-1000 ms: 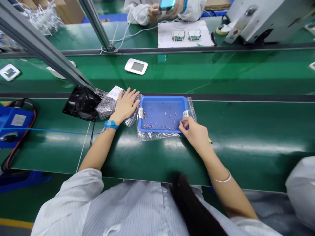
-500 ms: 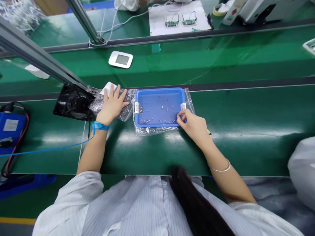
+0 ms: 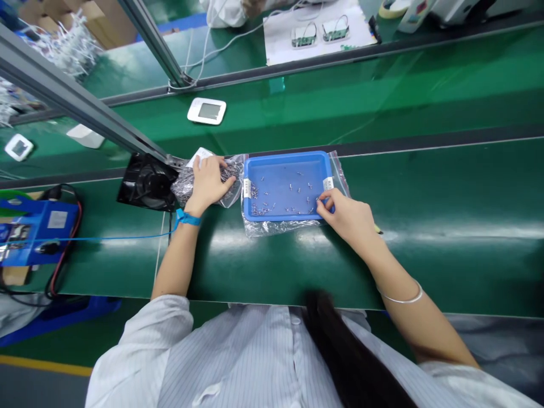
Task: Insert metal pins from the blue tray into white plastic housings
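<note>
A blue tray [image 3: 289, 216] with several small metal parts scattered in it lies on a clear plastic bag [image 3: 272, 228] on the green bench. My right hand [image 3: 346, 218] is at the tray's front right corner, thumb and forefinger pinched together; what they hold, if anything, is too small to make out. Left of the tray, my left hand [image 3: 210, 184] rests on a clear bag of metal parts [image 3: 233, 170], its fingers bent over it and the thumb spread apart.
A black fan [image 3: 147, 184] stands left of the bag, beside a slanting metal post [image 3: 97, 107]. A white device with a screen [image 3: 207, 111] lies behind. Blue equipment [image 3: 53, 226] is at the far left. Circuit boards [image 3: 304, 38] lie on white paper at the back.
The whole view has shifted, so the bench things appear farther right. My left hand's fingers, spread flat before, are now bent over the bag. My right hand keeps its pinch at the tray corner.
</note>
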{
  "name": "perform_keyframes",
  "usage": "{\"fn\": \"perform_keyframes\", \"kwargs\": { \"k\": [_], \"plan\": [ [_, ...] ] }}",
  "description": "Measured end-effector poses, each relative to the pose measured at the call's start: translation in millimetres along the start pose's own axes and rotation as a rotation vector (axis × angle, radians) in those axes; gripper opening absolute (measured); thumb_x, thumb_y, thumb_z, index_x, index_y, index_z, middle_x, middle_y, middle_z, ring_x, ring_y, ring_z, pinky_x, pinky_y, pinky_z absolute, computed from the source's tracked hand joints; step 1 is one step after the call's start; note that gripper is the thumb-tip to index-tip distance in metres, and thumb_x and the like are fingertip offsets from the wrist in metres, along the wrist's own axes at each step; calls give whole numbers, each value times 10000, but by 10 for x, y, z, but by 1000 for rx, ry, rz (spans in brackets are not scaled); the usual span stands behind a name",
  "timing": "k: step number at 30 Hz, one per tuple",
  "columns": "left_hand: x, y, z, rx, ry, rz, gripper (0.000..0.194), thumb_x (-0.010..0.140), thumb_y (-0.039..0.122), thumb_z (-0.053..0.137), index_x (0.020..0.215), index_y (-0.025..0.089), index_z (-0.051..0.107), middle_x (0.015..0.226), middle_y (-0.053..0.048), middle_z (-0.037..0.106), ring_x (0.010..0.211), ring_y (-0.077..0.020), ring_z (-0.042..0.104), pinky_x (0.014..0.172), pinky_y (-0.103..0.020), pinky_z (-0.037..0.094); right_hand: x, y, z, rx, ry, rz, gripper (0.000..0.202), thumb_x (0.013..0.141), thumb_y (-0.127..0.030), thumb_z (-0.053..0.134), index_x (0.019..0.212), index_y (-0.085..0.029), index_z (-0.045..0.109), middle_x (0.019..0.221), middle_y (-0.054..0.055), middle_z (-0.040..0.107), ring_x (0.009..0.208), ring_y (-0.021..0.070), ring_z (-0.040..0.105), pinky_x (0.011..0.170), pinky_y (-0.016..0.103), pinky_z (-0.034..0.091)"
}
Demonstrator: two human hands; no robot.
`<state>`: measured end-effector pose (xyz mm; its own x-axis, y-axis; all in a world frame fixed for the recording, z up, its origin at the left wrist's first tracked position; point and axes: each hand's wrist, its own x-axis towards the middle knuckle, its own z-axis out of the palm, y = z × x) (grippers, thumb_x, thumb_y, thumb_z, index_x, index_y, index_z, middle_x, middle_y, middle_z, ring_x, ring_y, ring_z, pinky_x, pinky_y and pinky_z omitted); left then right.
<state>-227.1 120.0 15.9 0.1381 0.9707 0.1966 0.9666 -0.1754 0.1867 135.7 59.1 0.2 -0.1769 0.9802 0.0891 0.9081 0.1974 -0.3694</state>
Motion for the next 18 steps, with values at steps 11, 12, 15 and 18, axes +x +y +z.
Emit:
{"fn": "perform_keyframes", "kwargs": {
  "k": [11,12,15,18],
  "plan": [
    [46,204,129,49,116,-141,250,1003,407,513,1048,185,620,1107,-80,657,1138,-304,532,1210,-524,159,9,19,-29,-1,-96,13,260,918,-440,471,1045,-250,594,804,-11,709,703,191,674,551,268,287],
    [51,210,120,44,110,-141,242,999,404,529,1056,188,623,1102,-75,660,1129,-300,537,1203,-528,173,15,36,-23,-2,-107,27,284,908,-474,452,1038,-261,589,818,-8,712,694,203,674,546,272,292],
    [58,206,92,64,120,-122,272,987,418,570,1149,206,619,1136,-56,664,1122,-276,549,1185,-516,220,22,146,25,4,-123,67,350,858,-579,412,1015,-309,570,833,11,716,630,240,663,519,302,321],
    [58,190,93,87,122,-90,321,989,444,569,1254,267,610,1181,-36,656,1120,-259,561,1151,-514,275,40,341,157,77,-121,27,332,833,-642,421,979,-375,553,796,46,705,536,242,631,459,343,363]
  ]
}}
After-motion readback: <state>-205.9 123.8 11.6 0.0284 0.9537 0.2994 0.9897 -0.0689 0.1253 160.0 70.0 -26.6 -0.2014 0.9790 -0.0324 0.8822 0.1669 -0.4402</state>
